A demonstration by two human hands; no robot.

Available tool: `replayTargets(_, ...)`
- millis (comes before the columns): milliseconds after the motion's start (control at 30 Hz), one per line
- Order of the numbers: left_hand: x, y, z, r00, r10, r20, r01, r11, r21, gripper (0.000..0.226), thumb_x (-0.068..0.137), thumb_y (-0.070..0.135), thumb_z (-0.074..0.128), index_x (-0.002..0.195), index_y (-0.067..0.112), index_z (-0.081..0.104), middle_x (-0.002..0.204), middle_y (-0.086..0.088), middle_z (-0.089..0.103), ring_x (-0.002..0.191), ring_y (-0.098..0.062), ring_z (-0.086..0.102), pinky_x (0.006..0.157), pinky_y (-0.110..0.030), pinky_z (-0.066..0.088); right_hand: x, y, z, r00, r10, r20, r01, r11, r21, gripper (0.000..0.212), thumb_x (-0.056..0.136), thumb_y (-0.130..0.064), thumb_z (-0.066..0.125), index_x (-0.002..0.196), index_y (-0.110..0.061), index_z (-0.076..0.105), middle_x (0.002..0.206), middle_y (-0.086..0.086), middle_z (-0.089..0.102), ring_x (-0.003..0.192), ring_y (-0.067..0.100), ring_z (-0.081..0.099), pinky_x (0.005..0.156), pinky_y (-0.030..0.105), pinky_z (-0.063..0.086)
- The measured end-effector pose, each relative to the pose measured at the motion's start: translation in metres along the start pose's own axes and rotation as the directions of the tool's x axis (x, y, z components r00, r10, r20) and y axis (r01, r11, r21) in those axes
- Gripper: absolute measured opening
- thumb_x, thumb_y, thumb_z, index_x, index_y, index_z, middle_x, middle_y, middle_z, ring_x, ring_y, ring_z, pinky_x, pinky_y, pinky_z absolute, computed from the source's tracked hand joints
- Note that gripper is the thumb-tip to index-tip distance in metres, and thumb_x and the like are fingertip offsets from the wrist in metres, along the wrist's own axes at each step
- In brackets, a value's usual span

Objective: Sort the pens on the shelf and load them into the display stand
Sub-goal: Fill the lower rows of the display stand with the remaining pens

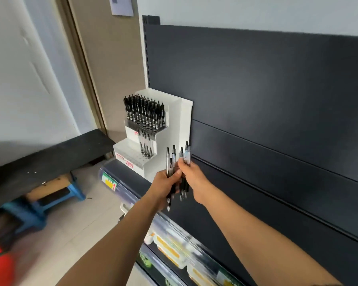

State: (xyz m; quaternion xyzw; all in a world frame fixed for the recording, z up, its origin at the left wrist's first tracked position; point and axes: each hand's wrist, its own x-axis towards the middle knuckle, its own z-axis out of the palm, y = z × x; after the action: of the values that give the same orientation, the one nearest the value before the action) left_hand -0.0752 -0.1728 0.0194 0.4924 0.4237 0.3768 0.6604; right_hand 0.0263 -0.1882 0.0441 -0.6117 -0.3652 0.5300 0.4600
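We start with the big dark back panel (277,89) filling the right side, and the dark shelf (213,205) running along its foot. At the shelf's left end stands the white stepped display stand (175,129), pushed up against the panel. Its top tier is packed with a block of black pens (144,112), all upright, and there are just a few pens (146,147) in the middle step. The lowest step looks bare from here.

Both arms reach in just beside the stand's right flank. The left hand (163,182) is curled round part of a bunch of pens (173,153), fingers wrapped over the barrels. The right hand (192,174) pinches the others near their middles, thumb and fingertips closed on them. The bunch is held in the air above the shelf, clickers up and tips down, fanned slightly apart. Below us, yellow-labelled boxes (170,249) sit on a lower shelf.
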Motion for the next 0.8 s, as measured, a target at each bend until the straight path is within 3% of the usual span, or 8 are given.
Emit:
replayTargets(100,0.007,0.008,-0.037,1.0,-0.011,-0.023,0.01,0.999,-0.044,0.023,0.097,0.016,0.049,0.102,-0.005,0.058,0.075,-0.017,0.061,0.062,-0.024,0.06,0.053,-0.03,0.05,0.022,-0.009,0.04,0.998,0.003,0.064,0.001,0.998,-0.065,0.035,0.1,-0.038,0.041,0.125,-0.018,0.054,0.111,-0.002,0.058,0.107,0.013,0.053,0.086,0.021,0.039)
replayTargets(233,0.022,0.02,-0.08,0.999,0.014,-0.034,-0.017,0.996,-0.092,0.016,0.098,0.009,0.044,0.1,0.001,0.058,0.066,-0.006,0.065,0.057,-0.013,0.065,0.05,-0.024,0.051,0.058,-0.02,0.082,0.987,-0.006,0.162,0.036,0.982,-0.186,0.038,0.101,-0.039,0.037,0.124,-0.015,0.054,0.11,0.0,0.059,0.096,0.013,0.054,0.064,0.015,0.041)
replayTargets(300,0.032,0.026,-0.099,0.997,0.034,-0.069,-0.038,0.997,-0.062,0.014,0.097,0.008,0.044,0.099,0.002,0.058,0.065,-0.004,0.065,0.056,-0.012,0.065,0.049,-0.023,0.05,0.078,-0.025,0.096,0.981,-0.006,0.195,0.051,0.973,-0.226,0.039,0.099,-0.044,0.04,0.12,-0.015,0.055,0.114,0.003,0.062,0.096,0.016,0.057,0.064,0.02,0.045)
replayTargets(400,0.053,0.035,-0.125,0.988,0.056,-0.146,-0.055,0.998,0.015,0.011,0.096,0.006,0.046,0.092,0.004,0.056,0.069,-0.009,0.06,0.056,-0.013,0.059,0.051,-0.024,0.048,0.109,-0.035,0.115,0.975,-0.048,0.216,0.111,0.951,-0.288,0.031,0.096,-0.043,0.047,0.112,-0.018,0.057,0.103,0.001,0.062,0.086,0.014,0.057,0.061,0.023,0.042)
replayTargets(533,0.077,0.041,-0.164,0.969,0.068,-0.236,-0.052,0.996,0.073,0.011,0.095,0.003,0.049,0.086,0.005,0.054,0.071,-0.009,0.056,0.052,-0.011,0.054,0.05,-0.024,0.047,0.143,-0.051,0.142,0.955,-0.223,0.194,0.263,0.941,-0.214,0.013,0.094,-0.033,0.053,0.087,-0.023,0.056,0.082,-0.001,0.058,0.065,0.01,0.05,0.058,0.024,0.037)
replayTargets(600,0.083,0.043,-0.182,0.963,0.065,-0.262,-0.038,0.993,0.108,0.013,0.095,0.003,0.048,0.084,0.004,0.055,0.068,-0.007,0.055,0.051,-0.01,0.053,0.05,-0.021,0.046,0.154,-0.057,0.154,0.955,-0.249,0.163,0.274,0.949,-0.155,0.017,0.097,-0.028,0.049,0.081,-0.025,0.055,0.074,-0.001,0.054,0.057,0.011,0.045,0.053,0.025,0.035)
replayTargets(700,0.099,0.05,-0.209,0.971,0.059,-0.232,-0.034,0.993,0.11,0.01,0.095,0.004,0.049,0.086,0.003,0.055,0.07,-0.008,0.056,0.058,-0.015,0.053,0.057,-0.024,0.048,0.173,-0.065,0.174,0.949,-0.293,0.118,0.308,0.942,-0.132,0.019,0.098,-0.019,0.046,0.084,-0.013,0.057,0.065,0.001,0.05,0.056,0.015,0.047,0.05,0.026,0.037)
replayTargets(800,0.115,0.059,-0.221,0.977,0.056,-0.206,-0.035,0.994,0.103,0.006,0.094,0.004,0.049,0.091,0.005,0.055,0.075,-0.009,0.058,0.064,-0.017,0.055,0.06,-0.025,0.05,0.187,-0.074,0.179,0.938,-0.342,0.051,0.345,0.932,-0.112,0.008,0.095,-0.011,0.051,0.095,-0.011,0.058,0.072,0.003,0.056,0.056,0.013,0.053,0.047,0.022,0.041)
